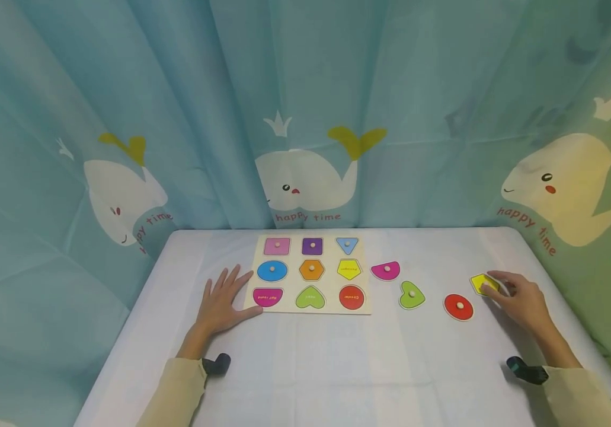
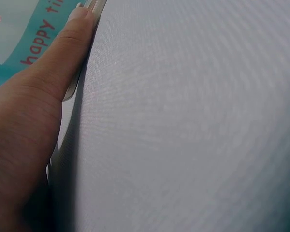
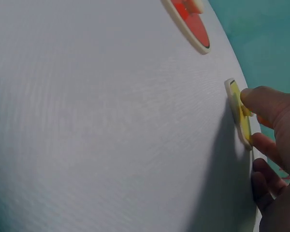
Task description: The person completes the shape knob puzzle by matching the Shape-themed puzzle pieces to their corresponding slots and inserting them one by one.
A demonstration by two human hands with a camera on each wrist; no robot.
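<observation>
My right hand [image 1: 521, 299] pinches the small knob of a yellow pentagon puzzle piece [image 1: 479, 283] at the table's right; the right wrist view shows thumb and finger at the knob of this yellow piece [image 3: 240, 116]. Spread flat, my left hand [image 1: 223, 303] rests at the left side of a wooden shape puzzle board [image 1: 290, 301], its thumb touching the front left corner. Knobbed shapes fill the board's back row, plus a blue oval [image 1: 272, 271] and an orange hexagon [image 1: 312, 270]. Printed labels show in the pentagon, half-round, heart and circle spaces.
Between board and right hand lie a magenta half-round piece [image 1: 386, 271], a green heart piece [image 1: 412, 295] and a red circle piece [image 1: 458, 307], each with a knob. A white cloth covers the table [image 1: 326, 367]. A blue-green whale curtain [image 1: 305, 89] hangs behind it and at both sides.
</observation>
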